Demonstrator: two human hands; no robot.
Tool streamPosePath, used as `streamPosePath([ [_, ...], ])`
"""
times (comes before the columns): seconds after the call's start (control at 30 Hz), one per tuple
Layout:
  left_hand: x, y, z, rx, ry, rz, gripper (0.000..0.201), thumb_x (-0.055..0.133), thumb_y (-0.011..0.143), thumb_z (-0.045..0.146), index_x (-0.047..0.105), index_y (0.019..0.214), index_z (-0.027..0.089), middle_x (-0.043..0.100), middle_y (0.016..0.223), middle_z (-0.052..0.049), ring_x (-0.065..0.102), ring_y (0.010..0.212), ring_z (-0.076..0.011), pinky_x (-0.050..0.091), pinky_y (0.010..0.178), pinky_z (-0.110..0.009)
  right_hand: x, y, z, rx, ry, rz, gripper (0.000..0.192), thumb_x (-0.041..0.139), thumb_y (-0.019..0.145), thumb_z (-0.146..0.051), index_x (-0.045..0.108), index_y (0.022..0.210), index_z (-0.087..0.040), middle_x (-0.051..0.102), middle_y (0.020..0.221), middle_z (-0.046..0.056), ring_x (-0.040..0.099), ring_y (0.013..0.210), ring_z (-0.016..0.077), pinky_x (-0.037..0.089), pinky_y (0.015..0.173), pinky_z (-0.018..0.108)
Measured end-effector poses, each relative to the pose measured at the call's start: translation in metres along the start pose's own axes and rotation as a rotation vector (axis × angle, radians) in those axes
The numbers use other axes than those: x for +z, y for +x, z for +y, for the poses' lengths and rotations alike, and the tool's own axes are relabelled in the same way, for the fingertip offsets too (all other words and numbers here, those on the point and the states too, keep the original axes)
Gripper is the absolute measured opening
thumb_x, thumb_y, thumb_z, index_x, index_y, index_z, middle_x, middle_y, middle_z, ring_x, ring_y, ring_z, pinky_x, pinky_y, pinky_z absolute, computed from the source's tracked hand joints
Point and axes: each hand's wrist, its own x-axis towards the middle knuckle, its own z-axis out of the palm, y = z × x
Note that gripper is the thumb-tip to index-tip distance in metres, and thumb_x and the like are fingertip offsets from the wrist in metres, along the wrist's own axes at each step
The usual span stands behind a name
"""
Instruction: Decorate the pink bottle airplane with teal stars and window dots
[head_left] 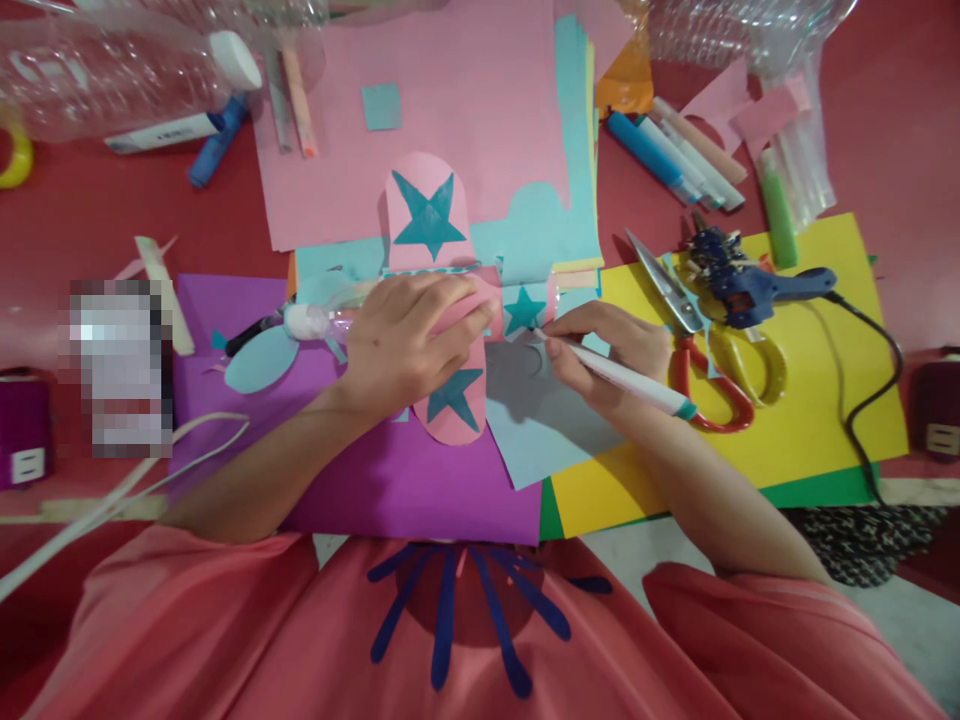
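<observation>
the paper plane point(442, 300), a bottle wrapped in pink paper with pink wings, lies across the purple sheet point(360, 480) at the counter's middle. three teal stars are already on it, and a pale blue propeller sits at its capped nose; what remains looks like finishing around the small star point(523, 309) on the body. the left hand point(409, 340) lies over the body, fingers curled and pressing it down. the right hand point(611, 355) pinches a white pen point(637, 385), its tip touching beside that star. scissors point(701, 340) and a blue glue gun point(757, 285) rest on the yellow sheet point(825, 400) nearby.
</observation>
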Motion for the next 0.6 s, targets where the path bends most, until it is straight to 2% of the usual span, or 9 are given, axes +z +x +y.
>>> streamPosePath([
  [0.23,0.0009,-0.0001,-0.0015,-0.033,-0.014,-0.067,0.037,0.042,0.093,0.017,0.061,0.121,0.033,0.071,0.118,-0.004,0.067,0.110,-0.0228,0.055,0.088,-0.039,-0.0007,0.0004,-0.0006,0.003,-0.018,-0.010,0.010,0.062,0.085,-0.026,0.064,0.076,-0.023,0.069,0.064,-0.001,0.060,0.052,0.0125,0.050,0.051,0.026],
  [0.47,0.0010,-0.0002,-0.0003,-0.060,-0.082,-0.028,0.034,0.041,0.094,0.016,0.060,0.118,0.031,0.071,0.117,-0.004,0.068,0.108,-0.0229,0.054,0.087,-0.039,-0.0022,0.0005,-0.0013,0.009,-0.005,0.005,0.008,0.062,0.086,-0.023,0.064,0.078,-0.023,0.069,0.066,0.000,0.060,0.054,0.0124,0.050,0.052,0.025],
  [0.6,0.0011,-0.0007,-0.0007,-0.066,-0.078,-0.076,0.035,0.040,0.094,0.017,0.061,0.118,0.032,0.071,0.119,-0.004,0.067,0.111,-0.0231,0.054,0.089,-0.040,-0.0023,0.0012,-0.0006,0.005,-0.002,-0.028,0.010,0.063,0.085,-0.024,0.064,0.075,-0.023,0.068,0.064,-0.001,0.060,0.054,0.0128,0.050,0.052,0.026],
])
